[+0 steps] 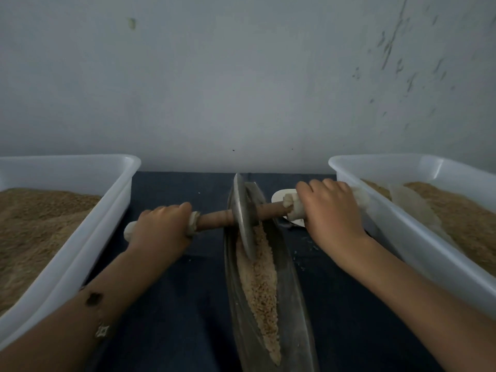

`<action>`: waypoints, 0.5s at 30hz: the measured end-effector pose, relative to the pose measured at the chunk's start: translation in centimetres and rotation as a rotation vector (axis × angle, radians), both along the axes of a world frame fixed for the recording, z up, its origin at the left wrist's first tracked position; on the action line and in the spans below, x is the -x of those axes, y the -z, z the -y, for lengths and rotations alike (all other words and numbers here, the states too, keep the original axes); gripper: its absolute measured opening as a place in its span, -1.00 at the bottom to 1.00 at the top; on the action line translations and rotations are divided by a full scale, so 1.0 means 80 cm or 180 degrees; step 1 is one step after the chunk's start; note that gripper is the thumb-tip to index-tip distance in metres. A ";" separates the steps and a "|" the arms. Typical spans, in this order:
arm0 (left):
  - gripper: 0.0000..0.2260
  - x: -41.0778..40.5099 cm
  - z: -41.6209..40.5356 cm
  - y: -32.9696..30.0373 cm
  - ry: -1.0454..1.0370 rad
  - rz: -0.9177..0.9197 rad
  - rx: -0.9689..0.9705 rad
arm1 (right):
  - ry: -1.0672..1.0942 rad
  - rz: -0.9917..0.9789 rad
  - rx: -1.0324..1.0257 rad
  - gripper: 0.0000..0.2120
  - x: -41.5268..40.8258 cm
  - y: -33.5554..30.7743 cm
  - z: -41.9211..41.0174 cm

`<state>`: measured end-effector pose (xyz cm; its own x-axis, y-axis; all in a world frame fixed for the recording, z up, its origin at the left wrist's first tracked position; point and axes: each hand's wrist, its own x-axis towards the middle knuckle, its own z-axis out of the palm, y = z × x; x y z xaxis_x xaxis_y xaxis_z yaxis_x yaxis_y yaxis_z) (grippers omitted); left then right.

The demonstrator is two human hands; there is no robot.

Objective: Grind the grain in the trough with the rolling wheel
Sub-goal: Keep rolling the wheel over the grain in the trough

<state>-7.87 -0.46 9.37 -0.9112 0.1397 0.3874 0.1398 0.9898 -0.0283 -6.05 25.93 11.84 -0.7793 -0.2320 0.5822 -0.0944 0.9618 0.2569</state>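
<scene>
A long narrow metal trough (291, 299) runs away from me down the middle of the dark blue cloth. Pale grain (261, 285) fills its groove. A thin metal wheel (243, 216) stands upright in the far half of the trough, its lower edge in the grain. A wooden axle (214, 218) passes through the wheel, with cloth-wrapped ends. My left hand (161, 226) grips the left wrapped end. My right hand (328, 208) grips the right wrapped end.
A white plastic tub (107, 221) of brown grain stands at the left. A second white tub (397, 221) with grain and a pale scoop (410, 202) stands at the right. A small white object (281, 196) lies behind the right hand. A grey wall rises just beyond.
</scene>
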 end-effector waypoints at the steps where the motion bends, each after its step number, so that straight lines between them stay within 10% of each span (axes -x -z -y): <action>1: -0.75 -0.009 0.004 -0.001 0.0132 0.0029 0.0027 | -0.0052 -0.0032 0.0054 -0.77 -0.013 0.003 -0.001; 15: -0.90 -0.166 0.002 -0.029 0.1080 -0.1186 0.0011 | -0.0574 -0.0284 0.1207 -0.72 -0.134 0.039 -0.053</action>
<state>5.43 -0.58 11.71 -0.6142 0.4059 0.6768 0.4334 0.8902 -0.1406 4.68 30.19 8.72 -0.6885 -0.1165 0.7158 -0.2632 0.9599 -0.0969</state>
